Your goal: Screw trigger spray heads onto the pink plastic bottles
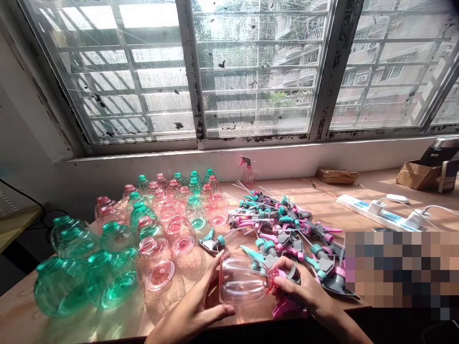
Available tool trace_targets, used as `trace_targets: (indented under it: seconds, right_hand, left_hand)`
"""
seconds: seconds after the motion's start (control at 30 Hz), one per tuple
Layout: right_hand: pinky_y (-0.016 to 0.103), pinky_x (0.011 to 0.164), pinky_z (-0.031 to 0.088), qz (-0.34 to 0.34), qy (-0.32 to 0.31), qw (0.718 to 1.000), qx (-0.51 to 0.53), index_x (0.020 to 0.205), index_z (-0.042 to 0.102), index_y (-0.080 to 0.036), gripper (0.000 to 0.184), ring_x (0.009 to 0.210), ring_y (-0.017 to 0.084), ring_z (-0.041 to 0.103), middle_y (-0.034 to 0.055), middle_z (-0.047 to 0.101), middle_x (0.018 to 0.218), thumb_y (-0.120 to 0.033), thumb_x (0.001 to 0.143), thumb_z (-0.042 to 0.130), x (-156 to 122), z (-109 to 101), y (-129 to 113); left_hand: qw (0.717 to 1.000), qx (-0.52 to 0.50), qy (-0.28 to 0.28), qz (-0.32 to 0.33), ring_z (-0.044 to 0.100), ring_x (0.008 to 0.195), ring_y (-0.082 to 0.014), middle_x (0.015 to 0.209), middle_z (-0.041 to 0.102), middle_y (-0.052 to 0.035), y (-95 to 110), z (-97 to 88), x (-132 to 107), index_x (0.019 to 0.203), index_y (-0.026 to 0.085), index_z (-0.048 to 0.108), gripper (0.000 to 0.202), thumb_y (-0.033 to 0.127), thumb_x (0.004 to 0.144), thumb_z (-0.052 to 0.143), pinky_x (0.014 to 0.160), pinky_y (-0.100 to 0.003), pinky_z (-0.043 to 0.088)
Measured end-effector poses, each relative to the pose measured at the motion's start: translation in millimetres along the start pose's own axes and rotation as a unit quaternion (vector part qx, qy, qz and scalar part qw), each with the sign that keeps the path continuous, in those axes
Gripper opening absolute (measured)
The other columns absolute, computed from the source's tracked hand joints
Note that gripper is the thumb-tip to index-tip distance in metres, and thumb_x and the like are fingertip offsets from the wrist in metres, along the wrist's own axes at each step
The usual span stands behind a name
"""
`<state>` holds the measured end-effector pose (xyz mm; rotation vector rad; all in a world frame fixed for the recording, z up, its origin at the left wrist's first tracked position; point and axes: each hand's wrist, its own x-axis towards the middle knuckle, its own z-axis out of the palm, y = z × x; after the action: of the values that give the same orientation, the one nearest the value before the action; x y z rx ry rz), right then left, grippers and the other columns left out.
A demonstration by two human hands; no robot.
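Note:
A clear pink spray bottle (pixel 242 282) lies on its side above the table's front edge, between my two hands. My left hand (pixel 199 301) is closed around its base end, thumb below and fingers behind. At the neck, my right hand (pixel 304 289) pinches the pink collar of a spray head (pixel 279 273); my fingers partly cover it. How far the collar sits on the neck I cannot tell. A pile of loose spray heads (pixel 283 220) in grey, pink and teal lies just beyond my right hand. One teal and grey spray head (pixel 214 242) lies apart, near my left fingertips.
Several open green bottles (pixel 112 282) and pink bottles (pixel 157 267) stand on the left. A fitted spray bottle (pixel 247 172) stands by the wall. At right are a power strip (pixel 380 212), a woven tray (pixel 337 176), a cardboard box (pixel 412 176) and a pixelated patch.

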<state>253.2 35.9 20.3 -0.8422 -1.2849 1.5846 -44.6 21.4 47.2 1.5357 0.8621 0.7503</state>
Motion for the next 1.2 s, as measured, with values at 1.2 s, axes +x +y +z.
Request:
trace_targets:
  seconds: [1.2]
  right_hand:
    - [0.025,0.062,0.055,-0.003,-0.006,1.000,0.006,0.093,0.062,-0.018,0.038,0.061,0.014,0.071,0.0002,0.077,0.071,-0.048,0.082,0.082,0.1,-0.5,0.9]
  left_hand:
    - [1.000,-0.006,-0.019,-0.021,0.024,0.157,-0.0299,0.172,0.023,-0.0006,-0.2,-1.9,-1.0,0.161,0.039,0.003,0.099,0.034,0.091,0.073,0.129,-0.045,0.023]
